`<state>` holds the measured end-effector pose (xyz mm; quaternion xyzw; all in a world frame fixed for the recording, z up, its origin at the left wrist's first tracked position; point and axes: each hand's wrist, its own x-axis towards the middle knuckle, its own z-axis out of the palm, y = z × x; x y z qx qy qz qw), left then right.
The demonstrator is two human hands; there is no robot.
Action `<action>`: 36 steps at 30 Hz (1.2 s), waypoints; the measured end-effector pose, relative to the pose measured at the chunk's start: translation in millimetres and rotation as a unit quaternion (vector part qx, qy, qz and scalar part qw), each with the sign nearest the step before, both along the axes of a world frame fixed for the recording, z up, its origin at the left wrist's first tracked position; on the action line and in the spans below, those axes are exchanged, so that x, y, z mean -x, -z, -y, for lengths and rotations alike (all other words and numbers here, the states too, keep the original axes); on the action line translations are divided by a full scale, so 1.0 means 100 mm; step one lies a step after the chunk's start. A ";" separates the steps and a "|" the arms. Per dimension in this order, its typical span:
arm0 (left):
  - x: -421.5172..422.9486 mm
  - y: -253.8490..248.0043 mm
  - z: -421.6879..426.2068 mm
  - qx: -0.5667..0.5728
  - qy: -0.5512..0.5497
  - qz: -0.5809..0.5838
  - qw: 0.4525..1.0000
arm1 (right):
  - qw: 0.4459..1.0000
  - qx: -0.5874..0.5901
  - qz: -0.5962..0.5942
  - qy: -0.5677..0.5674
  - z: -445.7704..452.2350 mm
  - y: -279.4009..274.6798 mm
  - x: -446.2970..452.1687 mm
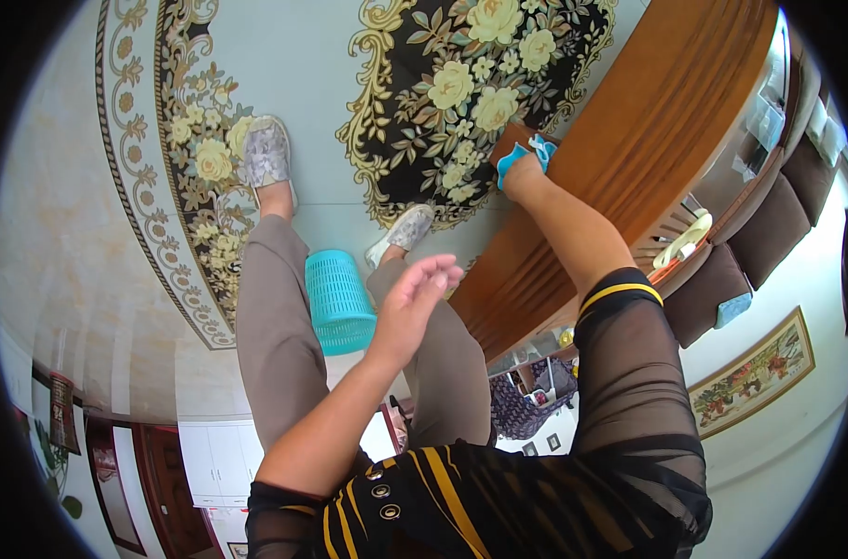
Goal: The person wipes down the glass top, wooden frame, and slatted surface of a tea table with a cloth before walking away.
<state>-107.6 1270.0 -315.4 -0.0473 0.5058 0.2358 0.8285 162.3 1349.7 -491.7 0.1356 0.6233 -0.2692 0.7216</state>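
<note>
reaching right hand (525, 177) to blue cloth (509, 165) beside counter (629, 112), not showing whether clamping; holding left hand (417, 300) with grip apart; risking toppling basket (338, 291) near counter by stepping carelessly.

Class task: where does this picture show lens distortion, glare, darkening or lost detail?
Head view: the patterned floor border bows into a curve, suggesting a wide lens; pale reflections wash the glossy floor at left; the corners fall to black; the turquoise basket's slots read clearly, but the blue item is too small to judge texture.
</note>
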 end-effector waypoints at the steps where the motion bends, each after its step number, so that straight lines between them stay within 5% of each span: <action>1: 0.02 -0.02 -0.03 0.007 0.002 0.013 1.000 | 0.998 0.029 0.061 0.005 -0.11 -0.07 0.20; 4: 0.08 -0.10 -0.16 0.023 0.013 0.038 0.999 | 0.990 -0.111 0.029 0.083 0.31 0.30 -0.26; 6: 0.13 -0.18 -0.25 0.049 0.028 0.061 0.997 | 0.996 -0.059 0.049 0.051 0.40 0.46 -0.35; 9: 0.18 -0.15 -0.27 0.038 0.033 0.067 0.996 | 0.974 -0.201 -0.038 0.101 0.31 0.75 -0.46; 11: 0.20 -0.16 -0.26 0.044 0.029 0.066 0.996 | 0.980 -0.174 -0.030 0.093 0.25 0.76 -0.45; 14: 0.18 -0.15 -0.35 0.045 0.053 0.052 0.996 | 0.985 -0.157 -0.055 0.048 0.22 0.59 -0.35; 16: 0.13 -0.14 -0.32 0.043 0.049 0.055 0.996 | 0.987 0.013 0.015 0.160 0.13 0.42 -0.16; 18: 0.09 -0.10 -0.33 0.022 0.035 0.065 0.997 | 0.988 -0.001 -0.065 0.142 0.07 0.03 0.03; 20: 0.05 -0.08 -0.35 0.017 0.011 0.046 0.999 | 0.977 -0.046 -0.191 0.085 -0.01 -0.56 0.27; 24: 0.02 -0.04 -0.43 -0.019 -0.030 0.041 0.999 | 0.973 -0.077 -0.196 0.098 -0.18 -1.31 -0.16; 25: 0.02 -0.02 -0.44 -0.033 -0.036 0.034 0.998 | 0.945 -0.118 -0.275 0.130 -0.40 -1.40 -0.38; 26: 0.01 -0.01 -0.43 -0.036 -0.044 0.031 0.998 | 0.923 -0.233 -0.241 0.190 -0.62 -1.34 -0.51; 29: 0.01 0.01 -0.40 -0.032 -0.045 0.016 0.998 | 0.892 -0.388 -0.209 0.097 -1.92 -1.20 -0.77; 30: 0.00 0.02 -0.38 -0.034 -0.048 0.014 0.998 | 0.920 -0.358 -0.135 -0.086 -2.37 -1.37 -0.61; 32: -0.01 0.05 -0.32 -0.025 -0.056 0.011 0.998 | 0.838 -0.496 -0.185 -0.132 -2.85 -1.50 -0.71; 36: -0.01 0.05 -0.27 -0.029 -0.049 0.011 0.998 | 0.873 -0.436 -0.197 -0.098 -2.31 -1.62 -0.68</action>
